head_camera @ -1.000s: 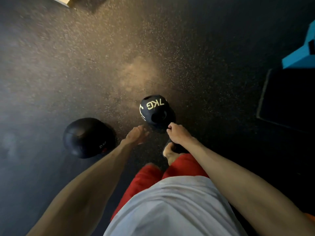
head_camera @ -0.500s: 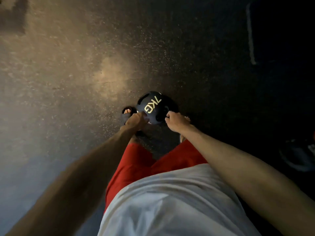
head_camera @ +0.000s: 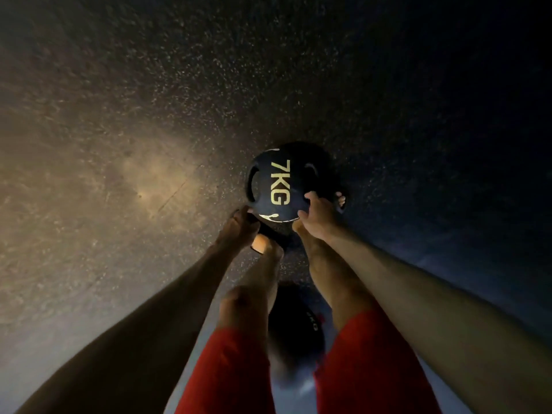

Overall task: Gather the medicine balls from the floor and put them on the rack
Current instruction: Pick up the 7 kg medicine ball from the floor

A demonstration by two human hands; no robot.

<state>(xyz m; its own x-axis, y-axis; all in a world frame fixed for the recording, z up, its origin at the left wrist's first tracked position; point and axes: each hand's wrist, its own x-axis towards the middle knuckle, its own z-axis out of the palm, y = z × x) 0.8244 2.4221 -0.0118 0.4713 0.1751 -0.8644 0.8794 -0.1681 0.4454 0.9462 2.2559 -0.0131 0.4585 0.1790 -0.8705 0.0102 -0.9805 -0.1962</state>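
Note:
A black medicine ball [head_camera: 280,186] with yellow "7KG" lettering and cut-out handles is just ahead of my feet, low over the speckled floor. My right hand [head_camera: 316,216] grips its lower right edge, fingers curled over the rim by the right handle. My left hand [head_camera: 239,227] holds the lower left edge, with its fingertips hidden under the ball. A second black medicine ball [head_camera: 295,324] lies on the floor behind me, seen between my legs. No rack is in view.
Dark speckled rubber floor [head_camera: 149,144] spreads all around, lit warm on the left and dark on the right. My sandalled feet [head_camera: 263,243] stand right under the 7KG ball, and my red shorts [head_camera: 233,369] fill the bottom of the view.
I have bent lower and turned, so the second ball now shows between my legs. My left hand has come onto the 7KG ball, and both hands now hold it.

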